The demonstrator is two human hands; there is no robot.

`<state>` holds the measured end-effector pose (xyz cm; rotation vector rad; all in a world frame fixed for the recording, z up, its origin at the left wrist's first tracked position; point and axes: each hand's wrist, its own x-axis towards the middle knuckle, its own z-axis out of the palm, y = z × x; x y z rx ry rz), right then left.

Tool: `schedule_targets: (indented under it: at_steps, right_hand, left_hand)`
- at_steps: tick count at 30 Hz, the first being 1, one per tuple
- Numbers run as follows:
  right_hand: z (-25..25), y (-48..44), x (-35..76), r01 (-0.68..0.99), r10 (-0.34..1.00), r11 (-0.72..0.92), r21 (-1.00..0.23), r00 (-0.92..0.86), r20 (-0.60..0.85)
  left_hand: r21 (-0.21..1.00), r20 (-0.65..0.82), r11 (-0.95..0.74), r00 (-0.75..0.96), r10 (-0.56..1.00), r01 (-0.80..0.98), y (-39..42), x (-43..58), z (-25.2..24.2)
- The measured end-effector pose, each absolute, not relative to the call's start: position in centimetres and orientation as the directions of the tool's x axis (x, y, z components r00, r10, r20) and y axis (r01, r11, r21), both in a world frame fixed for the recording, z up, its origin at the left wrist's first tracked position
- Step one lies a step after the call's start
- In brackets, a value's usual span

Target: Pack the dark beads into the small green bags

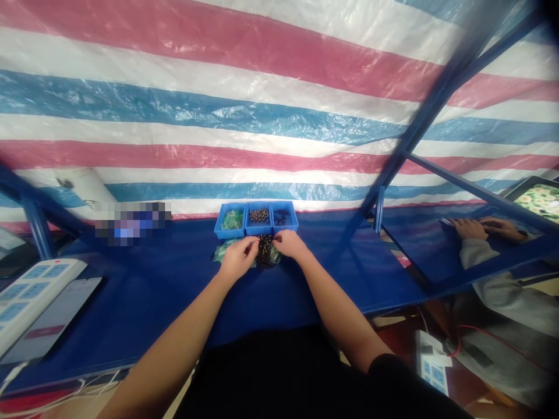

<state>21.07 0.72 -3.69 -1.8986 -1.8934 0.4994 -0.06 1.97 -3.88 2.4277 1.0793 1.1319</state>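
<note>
Three small blue bins stand side by side on the blue table. The left bin [221, 224] holds green pieces, the middle bin [258, 229] small dark and gold parts, the right bin [294, 221] thin dark parts. In front of them lies a pile of dark and gold small parts [265, 250], with green pieces [222, 250] on its left. My left hand [239, 257] is at the pile's left side, fingers pinched together. Opposite it, my right hand [292, 244] has its fingertips closed at the pile's upper right. What either pinch holds is too small to make out.
A white power strip [41, 285] and a phone [55, 320] lie at the table's left. Blue metal frame bars [408, 145] rise on the right. Beyond them are another person's hands [484, 228] and grey sleeve. A striped plastic sheet [244, 116] hangs behind.
</note>
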Motion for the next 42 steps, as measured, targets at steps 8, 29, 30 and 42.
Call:
schedule_targets:
  at_steps: [8, 29, 30, 42]
  right_hand:
    - [-3.15, 0.56, 20.9, 0.869, 1.0, -0.027, -0.495, 0.028, -0.006]
    - [-2.98, 0.51, 20.85, 0.858, 1.0, -0.014, -0.513, 0.023, 0.011]
    - [-2.98, 0.5, 20.82, 0.861, 1.0, -0.016, -0.509, 0.026, 0.013]
    - [-3.54, 0.75, 21.21, 0.836, 0.996, -0.049, -0.547, 0.083, 0.037]
  left_hand:
    - [0.492, 0.555, -0.699, 0.432, 0.711, 0.519, 1.98, -0.12, -3.94]
    - [0.485, 0.558, -0.707, 0.441, 0.703, 0.514, 2.06, 0.0, -3.92]
    - [0.488, 0.55, -0.703, 0.442, 0.708, 0.518, 2.02, 0.04, -3.91]
    - [0.529, 0.524, -0.676, 0.429, 0.736, 0.513, 1.89, 0.18, -3.84]
